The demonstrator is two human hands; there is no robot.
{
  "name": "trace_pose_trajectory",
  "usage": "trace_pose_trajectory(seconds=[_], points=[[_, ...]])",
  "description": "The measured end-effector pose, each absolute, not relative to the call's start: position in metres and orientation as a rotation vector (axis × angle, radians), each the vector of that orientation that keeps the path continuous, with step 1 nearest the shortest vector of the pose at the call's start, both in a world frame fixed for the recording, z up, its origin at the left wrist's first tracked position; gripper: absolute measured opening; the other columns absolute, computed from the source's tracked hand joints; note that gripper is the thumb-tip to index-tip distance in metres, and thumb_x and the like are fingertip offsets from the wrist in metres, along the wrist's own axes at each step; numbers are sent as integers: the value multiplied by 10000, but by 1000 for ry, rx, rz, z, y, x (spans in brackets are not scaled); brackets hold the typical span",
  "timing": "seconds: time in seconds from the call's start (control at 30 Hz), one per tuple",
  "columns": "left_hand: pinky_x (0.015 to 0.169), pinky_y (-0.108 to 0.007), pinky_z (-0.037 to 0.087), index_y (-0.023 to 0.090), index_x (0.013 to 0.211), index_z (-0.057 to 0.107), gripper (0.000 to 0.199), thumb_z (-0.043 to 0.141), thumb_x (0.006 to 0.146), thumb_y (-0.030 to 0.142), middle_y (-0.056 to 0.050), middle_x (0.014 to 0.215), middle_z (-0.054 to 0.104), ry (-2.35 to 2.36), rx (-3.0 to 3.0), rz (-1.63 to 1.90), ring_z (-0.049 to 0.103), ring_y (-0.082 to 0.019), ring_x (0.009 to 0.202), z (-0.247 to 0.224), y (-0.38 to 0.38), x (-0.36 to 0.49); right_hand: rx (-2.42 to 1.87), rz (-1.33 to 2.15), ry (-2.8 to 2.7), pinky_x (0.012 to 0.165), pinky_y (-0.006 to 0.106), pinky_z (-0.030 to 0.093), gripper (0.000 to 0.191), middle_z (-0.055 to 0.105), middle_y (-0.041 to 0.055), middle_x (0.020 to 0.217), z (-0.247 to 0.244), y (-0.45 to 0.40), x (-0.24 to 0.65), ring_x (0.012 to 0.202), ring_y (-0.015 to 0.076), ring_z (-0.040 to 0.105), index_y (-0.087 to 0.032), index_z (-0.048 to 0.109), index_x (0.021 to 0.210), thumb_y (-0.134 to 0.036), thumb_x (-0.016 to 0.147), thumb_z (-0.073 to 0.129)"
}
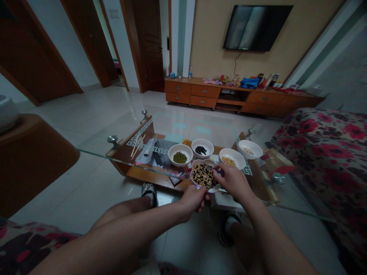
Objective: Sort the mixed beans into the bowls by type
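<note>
Near the front edge of the glass table, my left hand [193, 200] is closed on the near rim of a pale flower-shaped bowl [192, 178]. Mixed black and yellow beans [203, 175] fill that bowl. Over its right side, the fingers of my right hand [233, 180] pinch a thin, dark purplish tool [218, 171]; its tip is too small to make out. Behind stand white bowls: one with green beans [180, 157], one with black beans [200, 150], one with yellow beans [228, 161], and, at far right, one with pale pieces [248, 150].
A pair of chopsticks [138, 146] lies toward the left of the glass table [169, 118]. Various items show on the shelf below, including a red packet [176, 179]. A flowered sofa [329, 152] stands at right, and a low TV cabinet [205, 95] by the far wall.
</note>
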State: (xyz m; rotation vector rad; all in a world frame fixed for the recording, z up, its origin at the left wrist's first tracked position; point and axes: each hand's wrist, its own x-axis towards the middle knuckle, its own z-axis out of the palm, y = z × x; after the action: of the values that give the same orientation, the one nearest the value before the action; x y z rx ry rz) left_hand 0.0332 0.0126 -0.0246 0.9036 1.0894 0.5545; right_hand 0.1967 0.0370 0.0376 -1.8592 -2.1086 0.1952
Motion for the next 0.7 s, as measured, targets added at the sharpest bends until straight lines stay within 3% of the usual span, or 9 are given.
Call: trace_pose_trajectory(seconds=[0.7], points=[[343,-200,245,172,706,527,194,464,795,331,29,556,491,1105,918,552,355,-69,371,-23,12,33,-1932,253,-2190,591,249,349,208,689,52,806,28,40,203,734,176,625,-223,661,865,-345,837,494]])
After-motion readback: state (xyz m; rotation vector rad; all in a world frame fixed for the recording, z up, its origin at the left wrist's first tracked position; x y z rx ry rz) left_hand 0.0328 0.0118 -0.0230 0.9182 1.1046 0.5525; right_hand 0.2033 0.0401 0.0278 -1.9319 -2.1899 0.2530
